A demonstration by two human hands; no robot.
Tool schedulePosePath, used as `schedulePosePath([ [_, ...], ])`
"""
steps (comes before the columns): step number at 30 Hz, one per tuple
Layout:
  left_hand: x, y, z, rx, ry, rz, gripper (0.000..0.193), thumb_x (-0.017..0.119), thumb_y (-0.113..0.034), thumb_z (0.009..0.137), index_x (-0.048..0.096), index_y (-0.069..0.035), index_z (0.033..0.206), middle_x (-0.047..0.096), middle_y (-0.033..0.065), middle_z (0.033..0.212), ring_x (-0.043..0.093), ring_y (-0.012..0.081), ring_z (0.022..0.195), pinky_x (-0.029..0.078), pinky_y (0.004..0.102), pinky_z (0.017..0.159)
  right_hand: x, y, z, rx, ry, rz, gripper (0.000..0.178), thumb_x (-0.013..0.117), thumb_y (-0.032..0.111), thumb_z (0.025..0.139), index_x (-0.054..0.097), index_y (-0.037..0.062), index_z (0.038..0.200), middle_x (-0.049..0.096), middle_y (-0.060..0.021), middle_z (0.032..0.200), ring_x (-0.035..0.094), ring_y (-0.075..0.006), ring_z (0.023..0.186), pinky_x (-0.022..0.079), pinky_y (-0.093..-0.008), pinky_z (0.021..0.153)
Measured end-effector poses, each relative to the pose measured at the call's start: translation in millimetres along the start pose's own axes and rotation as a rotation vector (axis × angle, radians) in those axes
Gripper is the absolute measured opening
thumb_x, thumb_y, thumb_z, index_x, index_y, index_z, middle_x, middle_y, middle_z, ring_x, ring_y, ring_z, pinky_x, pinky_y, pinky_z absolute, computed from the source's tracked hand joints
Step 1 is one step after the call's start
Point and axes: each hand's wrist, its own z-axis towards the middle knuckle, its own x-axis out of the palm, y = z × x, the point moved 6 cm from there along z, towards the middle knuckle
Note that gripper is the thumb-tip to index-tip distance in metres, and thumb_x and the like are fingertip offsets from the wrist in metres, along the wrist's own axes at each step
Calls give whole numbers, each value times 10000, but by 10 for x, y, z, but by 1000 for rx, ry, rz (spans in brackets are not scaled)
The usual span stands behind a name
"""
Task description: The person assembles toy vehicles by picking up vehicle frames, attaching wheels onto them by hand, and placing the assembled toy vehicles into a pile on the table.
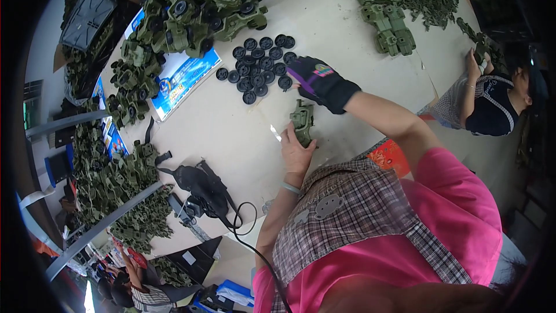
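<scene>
My left hand is closed around the lower end of a green plastic toy vehicle body, which it holds at the table in front of me. Above it, my right hand, in a black and purple fingerless glove, reaches to the right edge of a cluster of black toy wheels. Its fingertips are at a single black wheel. The back of the glove covers most of those fingers, so whether they grip that wheel is hidden.
Piled green vehicles with wheels stand at the far left, partly on a blue printed sheet. A black corded tool lies left of me. More green bodies sit far right. A co-worker is at the right, another lower left.
</scene>
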Motion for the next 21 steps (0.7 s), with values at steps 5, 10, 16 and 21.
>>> schedulePosePath([
  [5, 8, 56, -14, -27, 25, -79, 961, 896, -196, 770, 382, -101, 1576, 569, 244, 1351, 596, 451, 1229, 529, 502, 1035, 566, -10, 315, 1, 280, -111, 364, 756, 205, 846, 655, 87, 1174, 655, -167, 1100, 650, -377, 1087, 547, -481, 928],
  [10, -95, 226, 21, -255, 110, -396, 864, 835, -155, 839, 385, -69, 1572, 628, 239, 1381, 641, 366, 1265, 528, 413, 1062, 431, -257, 95, 61, 120, 163, 204, 642, 139, 902, 649, 48, 1084, 654, -198, 1061, 645, -409, 993, 541, -481, 877],
  [16, 218, 527, 40, -284, 276, -905, 705, 782, -174, 922, 461, -53, 1537, 669, 157, 1354, 662, 294, 1210, 526, 393, 1038, 190, -363, -914, 854, 39, 1144, 318, 690, 278, 1023, 666, 55, 1247, 659, -37, 1168, 646, -160, 1062, 560, -336, 916],
  [21, 9, 318, 62, 23, -69, 52, 814, 829, -245, 831, 460, -72, 1536, 640, 184, 1321, 615, 404, 1206, 515, 504, 1042, 266, -394, -1581, 904, 105, 1093, 244, 661, 183, 1060, 647, 61, 1270, 675, -33, 1137, 648, -128, 1020, 559, -304, 877],
])
